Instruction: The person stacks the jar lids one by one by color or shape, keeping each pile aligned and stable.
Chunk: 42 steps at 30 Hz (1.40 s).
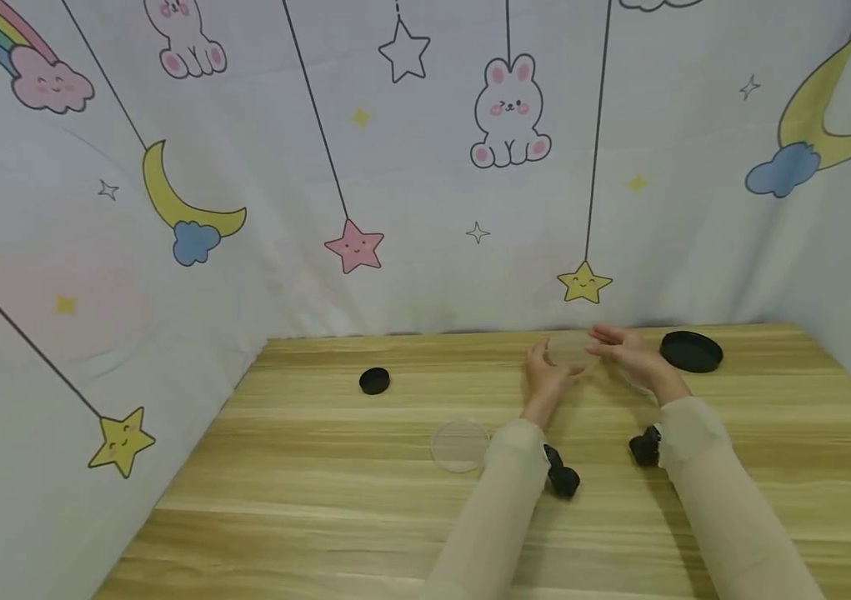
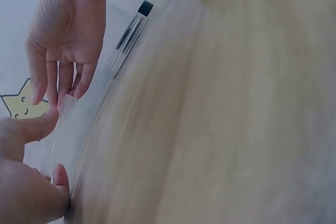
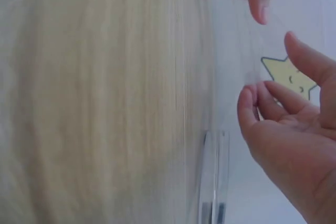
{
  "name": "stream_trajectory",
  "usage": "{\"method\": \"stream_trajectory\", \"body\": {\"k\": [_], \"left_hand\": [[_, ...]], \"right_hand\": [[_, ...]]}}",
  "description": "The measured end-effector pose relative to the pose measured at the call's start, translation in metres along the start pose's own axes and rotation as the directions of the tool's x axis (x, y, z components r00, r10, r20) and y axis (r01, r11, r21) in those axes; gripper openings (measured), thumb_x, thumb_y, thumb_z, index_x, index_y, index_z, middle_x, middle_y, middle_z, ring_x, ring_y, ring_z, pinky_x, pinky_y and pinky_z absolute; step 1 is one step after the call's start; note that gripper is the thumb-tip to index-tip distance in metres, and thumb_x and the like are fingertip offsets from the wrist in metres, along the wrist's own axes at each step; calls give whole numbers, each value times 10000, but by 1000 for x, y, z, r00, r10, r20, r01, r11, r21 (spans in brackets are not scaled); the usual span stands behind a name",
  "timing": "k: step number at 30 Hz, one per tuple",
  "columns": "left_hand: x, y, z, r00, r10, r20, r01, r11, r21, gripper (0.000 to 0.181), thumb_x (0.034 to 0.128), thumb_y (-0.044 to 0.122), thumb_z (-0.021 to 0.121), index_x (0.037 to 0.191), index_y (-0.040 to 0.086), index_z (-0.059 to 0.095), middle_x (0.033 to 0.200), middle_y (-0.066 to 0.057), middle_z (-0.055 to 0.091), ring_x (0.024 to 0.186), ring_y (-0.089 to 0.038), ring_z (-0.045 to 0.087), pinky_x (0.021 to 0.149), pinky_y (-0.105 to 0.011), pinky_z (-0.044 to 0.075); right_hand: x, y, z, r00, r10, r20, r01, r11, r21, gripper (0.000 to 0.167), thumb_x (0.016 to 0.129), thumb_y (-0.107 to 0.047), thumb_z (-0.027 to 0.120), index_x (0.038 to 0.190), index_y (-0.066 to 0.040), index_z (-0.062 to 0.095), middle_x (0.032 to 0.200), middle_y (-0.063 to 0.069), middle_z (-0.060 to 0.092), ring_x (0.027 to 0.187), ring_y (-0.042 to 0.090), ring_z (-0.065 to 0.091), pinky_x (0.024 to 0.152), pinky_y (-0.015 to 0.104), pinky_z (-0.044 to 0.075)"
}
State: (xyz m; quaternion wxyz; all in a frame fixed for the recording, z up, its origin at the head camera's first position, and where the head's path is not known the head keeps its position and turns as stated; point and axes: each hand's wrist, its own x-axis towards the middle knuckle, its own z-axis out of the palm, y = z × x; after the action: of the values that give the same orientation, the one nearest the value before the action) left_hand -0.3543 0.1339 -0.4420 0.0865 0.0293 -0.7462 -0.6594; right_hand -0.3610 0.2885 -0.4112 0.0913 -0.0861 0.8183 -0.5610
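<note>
Now the left hand grips a clear round plastic container, right hand relaxed against it; a round black dish sits apart, seemingly unused.

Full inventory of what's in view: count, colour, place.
Table: one, yellowish wood-grain, lower view.
Backdrop: one, white, colourful drawings, behind table.
Small dish: one, black, table's rear left.
Large dish: one, black, table's rear right.
Disc: one, clear, mid-table.
Container: one, clear, right of centre.
Round piece: one, clear, beside container, partly hidden.
Wrist cameras: two, black, one per wrist.
Sleeves: two, cream, on both arms.
Left hand: one, bare, holding container.
Right hand: one, bare, at container's right side.
</note>
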Motion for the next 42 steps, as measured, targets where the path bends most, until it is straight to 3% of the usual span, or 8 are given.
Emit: {"method": "stream_trajectory", "body": {"k": [5,12,17,19,25,28,35,42], "left_hand": [[2,2,-8,999,-10,49,12,999,-40,731,684,57,865,1335,-17,542,1224,-112,548,1010,-192,525,861,-328,471],[9,11,-19,995,37,93,-28,994,-101,634,670,69,877,1238,-32,614,1000,-79,616,738,-59,453,646,-189,391],[13,25,-27,987,12,158,8,992,-128,744,713,136,866,1360,-24,535,1029,-132,661,673,-51,436,719,-235,470],[13,31,-32,985,-1,173,24,992,-128,780,722,151,862,1395,-10,502,994,-67,622,709,-63,429,765,-253,471],[12,44,-43,976,50,213,-11,984,-180,768,733,108,847,1405,-5,493,662,79,450,651,-66,419,690,-214,434],[12,47,-49,972,74,221,-29,980,-199,740,736,106,846,1391,3,515,706,60,521,657,-52,454,664,-205,446],[13,53,-64,967,86,241,-32,975,-219,708,736,93,847,1370,22,541,1055,-204,676,744,-54,541,655,-175,472],[12,55,-79,959,100,266,-44,977,-209,740,748,86,837,1400,4,497,860,-20,609,713,-50,510,650,-166,467]], "right_hand": [[0,-5,3,1000,-4,-7,4,1000,-11,749,1004,-192,542,1535,62,80,1580,298,168,1468,479,127,1179,593,171],[-4,-13,6,999,-34,-5,34,999,5,689,1019,-143,498,1533,65,88,1589,302,127,1466,496,79,1177,612,146],[-9,-23,6,998,-41,-55,40,999,-3,678,1024,-196,495,1548,17,121,1614,262,93,1487,465,46,1183,619,110],[-12,-26,7,997,-26,-74,26,1000,3,688,1025,-238,497,1557,-17,122,1622,247,68,1494,449,40,1185,617,108],[-19,-36,12,995,-21,-93,27,997,65,767,1010,-355,517,1566,-47,87,1625,244,9,1504,420,13,1195,603,88],[-21,-40,15,995,-43,-85,50,996,79,797,1003,-383,524,1561,-30,79,1635,201,17,1509,399,0,1200,589,84],[-26,-47,25,993,-91,-78,101,985,140,769,1001,-346,542,1565,-53,110,1646,139,65,1519,342,29,1213,553,93],[-28,-54,36,990,-113,-86,125,982,143,771,1000,-337,548,1571,-74,101,1638,152,133,1468,360,207,1207,544,161]]}}
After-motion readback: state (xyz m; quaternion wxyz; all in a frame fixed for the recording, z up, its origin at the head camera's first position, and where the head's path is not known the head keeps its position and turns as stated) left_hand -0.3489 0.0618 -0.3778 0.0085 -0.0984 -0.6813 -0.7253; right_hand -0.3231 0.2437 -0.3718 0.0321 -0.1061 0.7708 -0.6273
